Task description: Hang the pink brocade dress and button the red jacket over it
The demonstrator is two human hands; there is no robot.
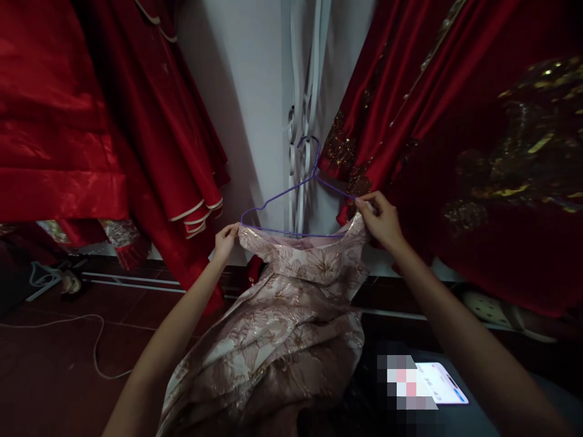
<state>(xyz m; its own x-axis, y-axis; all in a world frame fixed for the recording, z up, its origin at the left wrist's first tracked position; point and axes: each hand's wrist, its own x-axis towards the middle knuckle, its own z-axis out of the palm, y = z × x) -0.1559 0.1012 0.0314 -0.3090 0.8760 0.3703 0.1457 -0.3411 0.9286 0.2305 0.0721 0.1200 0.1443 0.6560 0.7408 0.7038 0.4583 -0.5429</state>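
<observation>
A pale pink dress with a gold floral pattern hangs down in front of me from a thin purple wire hanger. My left hand pinches the dress's left shoulder at the hanger's left end. My right hand is closed on the dress's right shoulder together with the hanger's right arm. The hanger's hook points up in front of the white wall. The skirt falls toward my lap.
Red satin garments hang at the left, and dark red gowns with gold embroidery hang at the right. White hangers dangle against the wall. A cable lies on the dark floor. A lit phone screen rests at the lower right.
</observation>
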